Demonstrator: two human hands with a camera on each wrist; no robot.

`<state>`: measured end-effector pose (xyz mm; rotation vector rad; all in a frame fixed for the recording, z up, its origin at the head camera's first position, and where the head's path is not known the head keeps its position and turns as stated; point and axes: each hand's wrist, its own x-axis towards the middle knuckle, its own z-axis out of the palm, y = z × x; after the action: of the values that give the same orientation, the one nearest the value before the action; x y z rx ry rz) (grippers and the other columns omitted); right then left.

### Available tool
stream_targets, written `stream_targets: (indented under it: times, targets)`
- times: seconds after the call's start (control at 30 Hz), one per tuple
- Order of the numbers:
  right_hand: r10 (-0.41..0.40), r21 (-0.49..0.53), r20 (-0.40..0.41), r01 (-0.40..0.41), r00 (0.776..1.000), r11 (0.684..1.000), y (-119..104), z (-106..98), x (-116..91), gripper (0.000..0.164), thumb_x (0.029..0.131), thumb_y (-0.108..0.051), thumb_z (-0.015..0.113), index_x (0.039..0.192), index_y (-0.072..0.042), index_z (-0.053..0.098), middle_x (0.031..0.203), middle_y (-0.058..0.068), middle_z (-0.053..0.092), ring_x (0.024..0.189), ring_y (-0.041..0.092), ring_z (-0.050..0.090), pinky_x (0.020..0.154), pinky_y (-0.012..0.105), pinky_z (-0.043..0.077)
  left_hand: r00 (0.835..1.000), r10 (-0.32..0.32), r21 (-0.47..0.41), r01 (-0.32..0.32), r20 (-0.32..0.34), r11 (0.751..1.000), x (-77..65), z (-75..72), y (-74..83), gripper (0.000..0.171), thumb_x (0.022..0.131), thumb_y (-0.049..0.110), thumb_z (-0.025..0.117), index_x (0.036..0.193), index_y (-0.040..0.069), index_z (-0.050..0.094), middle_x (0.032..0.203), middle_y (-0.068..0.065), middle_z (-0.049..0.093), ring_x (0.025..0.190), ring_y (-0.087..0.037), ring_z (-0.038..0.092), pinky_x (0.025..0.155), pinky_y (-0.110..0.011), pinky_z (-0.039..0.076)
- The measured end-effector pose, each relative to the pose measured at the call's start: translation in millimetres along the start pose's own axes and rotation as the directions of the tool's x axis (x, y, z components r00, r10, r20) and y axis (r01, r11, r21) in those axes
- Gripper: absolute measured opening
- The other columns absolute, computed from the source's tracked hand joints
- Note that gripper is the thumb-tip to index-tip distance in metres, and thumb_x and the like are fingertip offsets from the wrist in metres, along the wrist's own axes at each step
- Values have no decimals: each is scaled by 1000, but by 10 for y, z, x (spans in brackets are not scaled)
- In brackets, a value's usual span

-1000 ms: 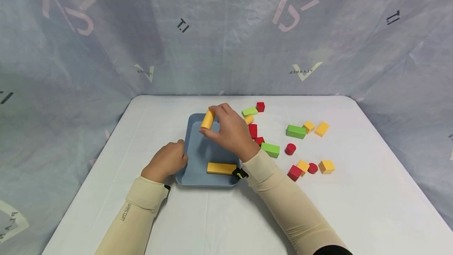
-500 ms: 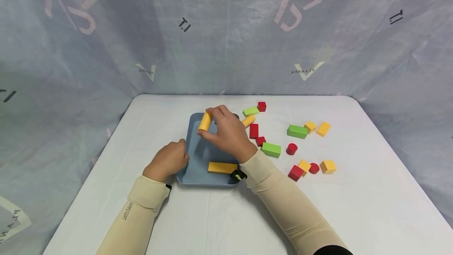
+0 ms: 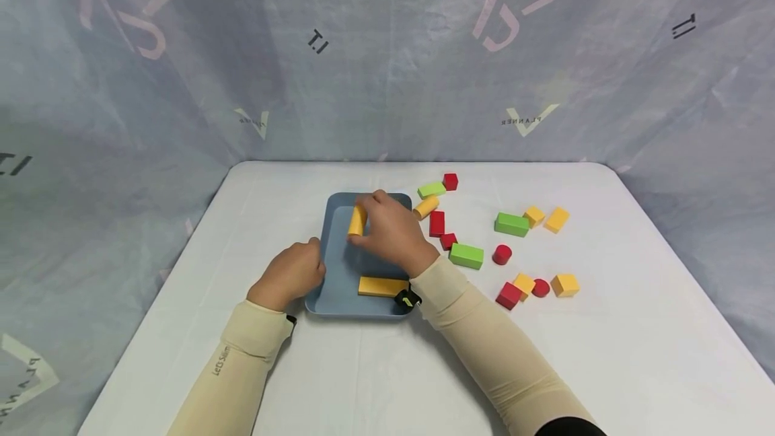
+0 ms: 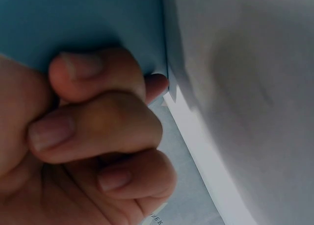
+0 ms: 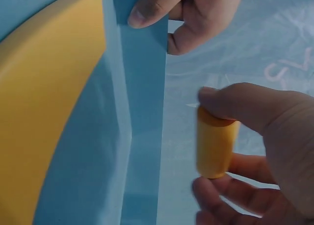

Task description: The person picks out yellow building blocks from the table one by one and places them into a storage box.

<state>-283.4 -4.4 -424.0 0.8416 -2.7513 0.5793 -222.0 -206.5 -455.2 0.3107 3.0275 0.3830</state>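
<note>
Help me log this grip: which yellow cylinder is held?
The yellow cylinder over the tray, pinched in the right hand; the other cylinder lies outside the tray, to its right.

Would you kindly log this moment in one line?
right hand: pinches cylinder over tray | left hand: grips tray's left side | long block: in tray

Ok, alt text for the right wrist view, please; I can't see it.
The right hand pinches a yellow cylinder by its two ends. At the top, the left hand grips the edge of a blue tray, in which a yellow block fills much of the picture's left side.
</note>
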Motion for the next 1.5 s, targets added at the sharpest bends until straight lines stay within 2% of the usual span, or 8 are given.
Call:
stream_targets:
  times: [0.23, 0.47, 0.73, 1.2, 1.5]
  targets:
    - [1, -32, 95, 2, 995, 999, 17, 85, 12, 66, 69, -47, 80, 123, -16, 59, 112, 2, 54, 69, 12, 50, 58, 28, 50, 1000, -12, -6, 12, 14, 1000, 2, 2, 9, 20, 88, 7, 53, 103, -8, 52, 65, -8, 56, 51, -15, 51, 46, -33, 46]
    - [0, -42, 159, 7, 987, 999, 48, 191, 12, 60, 67, -45, 82, 116, -17, 62, 92, -3, 52, 70, 12, 48, 57, 26, 47, 999, -21, -2, 21, 29, 1000, 2, 8, -1, 22, 89, 8, 53, 104, -8, 53, 66, -8, 56, 52, -15, 51, 47, -34, 46]
    - [33, -70, 197, -20, 980, 997, 71, 252, -14, 56, 67, -46, 81, 111, -16, 63, 88, -4, 51, 71, 12, 47, 56, 27, 47, 1000, -11, 3, 11, 19, 1000, 13, 9, 3, 14, 89, 7, 50, 98, -4, 53, 65, -7, 55, 53, -15, 52, 47, -33, 46]
    - [27, -119, 216, -1, 976, 993, 85, 333, -40, 50, 72, -50, 76, 105, -16, 61, 82, -3, 48, 67, 12, 46, 53, 28, 46, 999, -27, 5, 27, 27, 1000, -6, 16, 8, 15, 89, 7, 52, 98, -5, 53, 65, -8, 55, 52, -16, 52, 46, -34, 46]
    - [21, -115, 218, 4, 976, 993, 64, 349, -50, 55, 73, -49, 76, 112, -14, 59, 85, -1, 49, 68, 13, 47, 54, 29, 46, 999, -17, 2, 17, 27, 1000, -30, -7, 10, 16, 89, 7, 52, 99, -6, 53, 63, -7, 54, 51, -16, 51, 44, -33, 45]
